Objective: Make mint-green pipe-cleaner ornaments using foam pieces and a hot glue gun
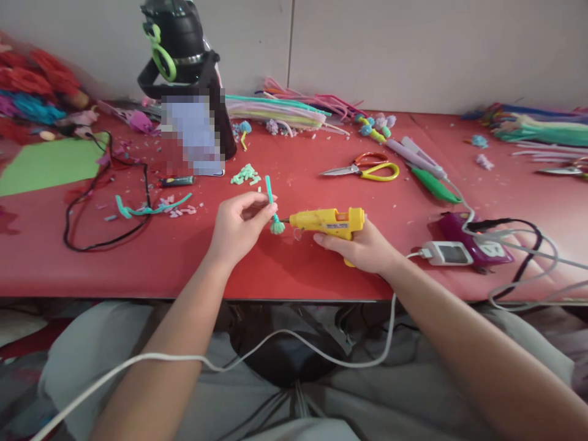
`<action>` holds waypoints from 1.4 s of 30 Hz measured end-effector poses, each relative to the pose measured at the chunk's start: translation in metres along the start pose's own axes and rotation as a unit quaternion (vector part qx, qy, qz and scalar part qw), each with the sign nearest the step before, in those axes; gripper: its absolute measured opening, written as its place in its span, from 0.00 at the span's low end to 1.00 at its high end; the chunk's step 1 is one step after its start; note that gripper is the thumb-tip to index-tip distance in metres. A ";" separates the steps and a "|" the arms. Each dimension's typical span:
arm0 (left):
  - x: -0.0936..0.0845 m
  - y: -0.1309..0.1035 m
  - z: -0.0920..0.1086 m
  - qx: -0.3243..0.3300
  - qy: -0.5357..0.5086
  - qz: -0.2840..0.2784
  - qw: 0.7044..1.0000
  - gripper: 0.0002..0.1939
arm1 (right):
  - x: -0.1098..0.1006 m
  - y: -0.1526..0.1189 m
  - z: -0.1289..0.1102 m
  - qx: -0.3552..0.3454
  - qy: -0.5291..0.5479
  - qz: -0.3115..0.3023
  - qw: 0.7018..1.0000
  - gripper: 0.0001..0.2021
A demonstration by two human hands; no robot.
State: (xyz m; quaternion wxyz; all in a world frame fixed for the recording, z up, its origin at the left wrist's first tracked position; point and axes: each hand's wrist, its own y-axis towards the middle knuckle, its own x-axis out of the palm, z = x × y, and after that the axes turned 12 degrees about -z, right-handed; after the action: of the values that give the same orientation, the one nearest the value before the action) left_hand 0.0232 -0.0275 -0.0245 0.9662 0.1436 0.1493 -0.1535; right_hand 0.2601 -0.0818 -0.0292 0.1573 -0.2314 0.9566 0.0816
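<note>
My left hand [243,225] pinches a teal pipe cleaner [269,188] that stands nearly upright between thumb and fingers. At its lower end is a pale green fuzzy tuft [277,227]. My right hand [362,246] is wrapped round a yellow hot glue gun [327,222], which points left. The nozzle reaches the pipe cleaner just above the tuft; whether they touch I cannot tell. Beyond my left hand lies a small heap of cut light green pieces [246,174]. Scissors [362,169] with red and yellow handles rest on the red table farther back.
A black bottle [184,46] stands at the back left. Bundles of pipe cleaners [280,113] lie along the wall. To the right are a purple power strip [489,245], a white plug [448,253] and tangled cables. A white cord [294,340] hangs across my lap.
</note>
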 end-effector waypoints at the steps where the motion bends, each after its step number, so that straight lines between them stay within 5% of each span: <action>1: 0.000 0.000 0.000 0.001 0.002 0.000 1.000 0.07 | 0.000 0.000 0.000 -0.003 0.000 -0.001 1.000 0.13; 33: 0.001 0.002 -0.004 -0.010 -0.012 0.015 1.000 0.06 | 0.001 0.001 0.002 -0.008 -0.020 -0.012 1.000 0.16; 42: -0.007 0.006 -0.012 -0.006 -0.036 0.101 0.994 0.04 | -0.002 0.002 -0.003 -0.003 -0.025 0.011 1.000 0.15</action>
State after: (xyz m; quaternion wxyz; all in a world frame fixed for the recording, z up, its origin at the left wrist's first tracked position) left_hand 0.0164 -0.0166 -0.0314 0.9823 0.1466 0.1001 -0.0590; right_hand 0.2602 -0.0803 -0.0256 0.1796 -0.2195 0.9545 0.0918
